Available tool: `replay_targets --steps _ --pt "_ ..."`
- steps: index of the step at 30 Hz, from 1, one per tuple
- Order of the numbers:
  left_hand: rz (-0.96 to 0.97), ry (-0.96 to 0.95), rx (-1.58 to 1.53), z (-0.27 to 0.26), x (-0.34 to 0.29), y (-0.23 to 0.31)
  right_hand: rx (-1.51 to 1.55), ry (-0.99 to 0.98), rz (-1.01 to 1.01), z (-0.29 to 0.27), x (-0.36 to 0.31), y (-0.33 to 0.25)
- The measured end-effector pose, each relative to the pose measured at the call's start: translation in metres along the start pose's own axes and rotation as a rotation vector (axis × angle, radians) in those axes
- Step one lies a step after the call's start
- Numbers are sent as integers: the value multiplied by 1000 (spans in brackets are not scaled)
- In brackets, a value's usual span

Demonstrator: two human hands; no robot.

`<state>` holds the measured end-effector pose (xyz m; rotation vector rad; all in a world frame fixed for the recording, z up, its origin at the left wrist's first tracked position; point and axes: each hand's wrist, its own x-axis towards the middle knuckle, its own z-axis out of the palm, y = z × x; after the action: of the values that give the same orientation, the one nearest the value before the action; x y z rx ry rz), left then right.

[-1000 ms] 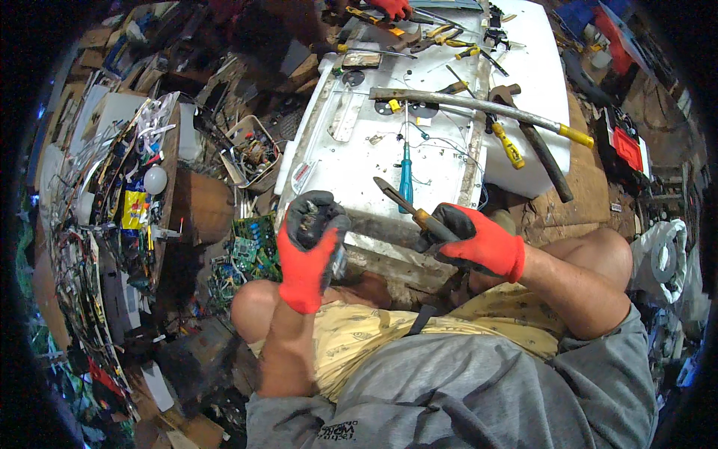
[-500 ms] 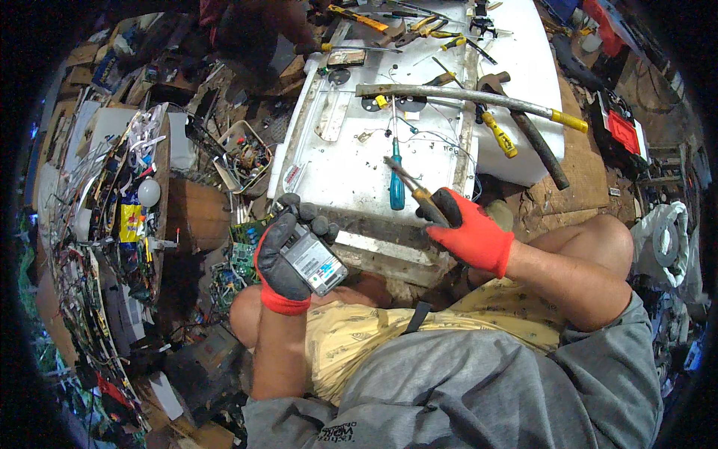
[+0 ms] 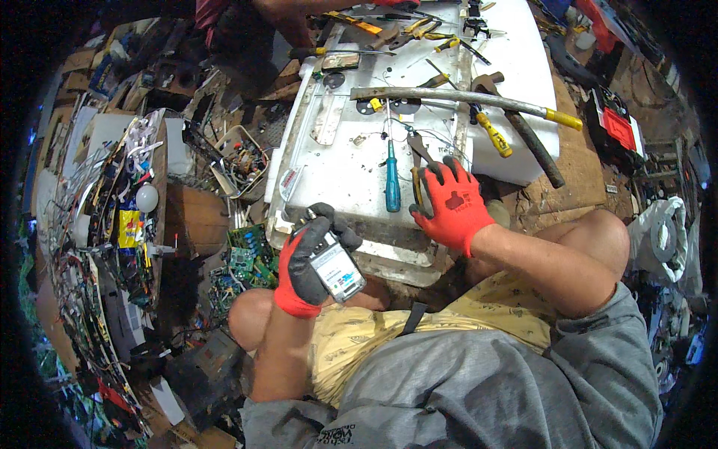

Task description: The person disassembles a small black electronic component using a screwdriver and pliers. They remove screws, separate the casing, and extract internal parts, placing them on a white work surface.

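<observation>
My left hand (image 3: 303,273), in a red and black glove, is closed round a small silver hard drive (image 3: 336,269) with a white label, held tilted over the near edge of the white board. My right hand (image 3: 456,206), gloved alike, lies back up at the board's right side with its fingers spread. Right beside its fingertips are pliers (image 3: 416,179), their jaws pointing away from me. To the left of those lies a screwdriver (image 3: 393,176) with a teal handle, on the white board (image 3: 344,176).
Across the board lies a long metal bar (image 3: 464,96) with a yellow end, over a hammer (image 3: 531,135). A yellow-handled screwdriver (image 3: 493,136) is near it. Circuit boards (image 3: 247,254) and a bin of parts (image 3: 243,161) stand left. Another person's arm (image 3: 299,26) reaches in at the far side.
My right hand has moved the pliers down onto the board and spread its fingers. My left hand has shifted slightly right with the hard drive. The other person's arm reaches further across.
</observation>
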<state>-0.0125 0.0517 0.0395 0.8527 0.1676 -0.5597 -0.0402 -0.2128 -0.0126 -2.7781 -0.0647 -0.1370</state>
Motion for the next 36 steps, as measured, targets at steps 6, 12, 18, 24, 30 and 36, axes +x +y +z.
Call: replay_targets --steps 6,12,18,24,30,36 --pt "-239 -33 91 -7 3 -30 697 -104 -425 -32 2 -24" --pt "-264 -222 350 4 6 -42 667 -129 -361 -25 -10 -32" --pt "-253 -137 128 9 5 -44 741 -103 -388 -30 -6 -26" --pt "-338 -111 67 9 2 -39 934 -86 -331 -30 -3 -25" --pt "-298 -180 165 11 4 -33 1030 -229 -175 -39 -4 -28" --pt "-239 -168 199 12 4 -34 1117 -249 -157 -37 -5 -27"
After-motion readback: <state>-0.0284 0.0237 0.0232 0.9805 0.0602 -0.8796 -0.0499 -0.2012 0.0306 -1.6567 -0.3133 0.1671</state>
